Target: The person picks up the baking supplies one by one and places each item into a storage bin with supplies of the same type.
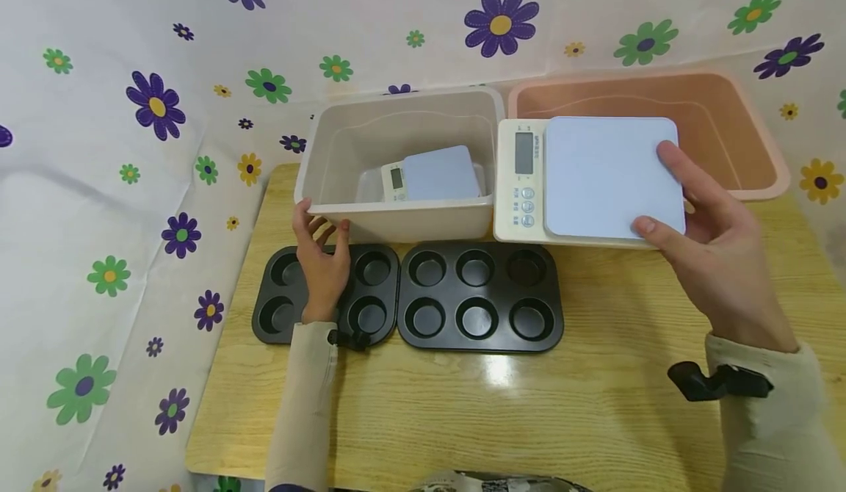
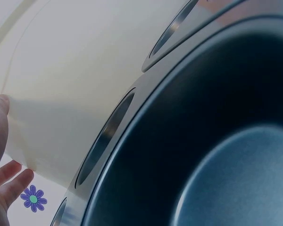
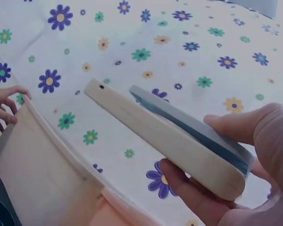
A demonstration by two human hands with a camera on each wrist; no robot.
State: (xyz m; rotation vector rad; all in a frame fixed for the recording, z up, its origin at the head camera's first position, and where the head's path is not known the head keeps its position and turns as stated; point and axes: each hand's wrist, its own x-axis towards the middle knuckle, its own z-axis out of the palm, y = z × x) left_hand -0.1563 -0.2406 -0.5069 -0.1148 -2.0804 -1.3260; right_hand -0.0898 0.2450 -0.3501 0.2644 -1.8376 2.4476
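My right hand [image 1: 723, 257] grips a white kitchen scale [image 1: 608, 176] by its right end, thumb on the pale blue weighing plate and fingers underneath. The scale is raised over the front of the two bins, display to the left. In the right wrist view the scale [image 3: 170, 141] shows edge-on, clear of the bins. A second kitchen scale [image 1: 441, 175] lies inside the white plastic bin [image 1: 410, 222]. My left hand [image 1: 324, 268] holds that bin at its front left corner, fingers at the rim and side and thumb against the front wall.
A pink plastic bin [image 1: 747, 121] stands right of the white one, partly hidden by the raised scale. Two dark muffin tins [image 1: 481, 334] lie side by side before the white bin. The wooden table [image 1: 463, 418] meets a flowered cloth [image 1: 410, 7] behind and at left.
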